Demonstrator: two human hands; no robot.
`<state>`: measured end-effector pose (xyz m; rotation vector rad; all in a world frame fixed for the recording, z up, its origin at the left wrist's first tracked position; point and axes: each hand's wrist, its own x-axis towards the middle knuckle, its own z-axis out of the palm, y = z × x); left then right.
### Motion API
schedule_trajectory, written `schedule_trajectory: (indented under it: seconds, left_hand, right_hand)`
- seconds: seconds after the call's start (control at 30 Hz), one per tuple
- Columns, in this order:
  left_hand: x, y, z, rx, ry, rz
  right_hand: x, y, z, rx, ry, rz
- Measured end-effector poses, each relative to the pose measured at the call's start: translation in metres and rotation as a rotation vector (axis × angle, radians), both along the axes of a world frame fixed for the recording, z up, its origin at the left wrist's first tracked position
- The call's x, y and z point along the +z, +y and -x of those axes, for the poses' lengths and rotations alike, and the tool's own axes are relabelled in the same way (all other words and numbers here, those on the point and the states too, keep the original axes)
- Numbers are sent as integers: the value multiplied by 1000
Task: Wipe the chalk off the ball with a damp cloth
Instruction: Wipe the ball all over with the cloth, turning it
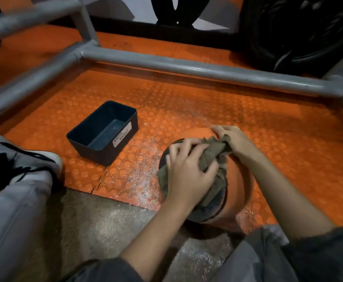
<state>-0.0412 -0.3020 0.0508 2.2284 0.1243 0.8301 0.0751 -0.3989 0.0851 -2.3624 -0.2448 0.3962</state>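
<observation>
L hand grip: fingers curled, bunching the olive cloth down on the ball. R hand grip pinches the cloth's far end at 12 o'clock. Ball's orange w/ a dark panel and black seams, sitting at the orange studded mat's near edge. White dust speckles the mat at its 9 o'clock. Dark bin labelled "WASTE BASKET" at 10. Ball's top is covered, so can't tell what's under the cloth.

1 head-worn wide-angle view, facing forward and down, close above the orange mat
</observation>
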Motion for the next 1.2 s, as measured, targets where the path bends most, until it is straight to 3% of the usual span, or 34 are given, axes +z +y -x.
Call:
schedule_trajectory:
  seconds: [0.13, 0.27, 0.37, 0.47, 0.53, 0.7, 0.77, 0.87, 0.97, 1.07, 1.13, 1.2]
  left_hand:
    - [-2, 14, -1, 21, 14, 204]
    - [-10, 60, -7, 51, 256, 899]
    - [-22, 75, -2, 102, 422, 1050]
    - [-17, 64, 0, 108, 359, 1091]
    - [-7, 53, -3, 101, 276, 1018]
    - [0, 5, 6, 129, 111, 270]
    - [-1, -1, 11, 74, 51, 211]
    - [-4, 20, 4, 10, 78, 414]
    - [-7, 62, -11, -34, 289, 911]
    - [-20, 92, -19, -68, 567, 908]
    - [-27, 99, -28, -82, 607, 869]
    - [-25, 97, -34, -108, 596, 886]
  right_hand:
    - [-1, -2, 7, -1, -111, 42]
    - [0, 2, 22, -31, -186, 44]
    - [0, -1, 35, -55, -208, 31]
    - [-3, 0, 35, -137, -201, 21]
    - [-5, 0, 29, -195, -170, 20]
    - [-5, 0, 13, -261, -101, 5]
    - [-6, -7, 16, -212, -123, -11]
    - [-8, -19, 28, -83, -223, 133]
    - [2, -17, 42, 261, -348, 270]
    - [7, -8, 59, 639, -431, 337]
    - [4, -5, 62, 633, -473, 387]
    - [4, -1, 61, 489, -451, 367]
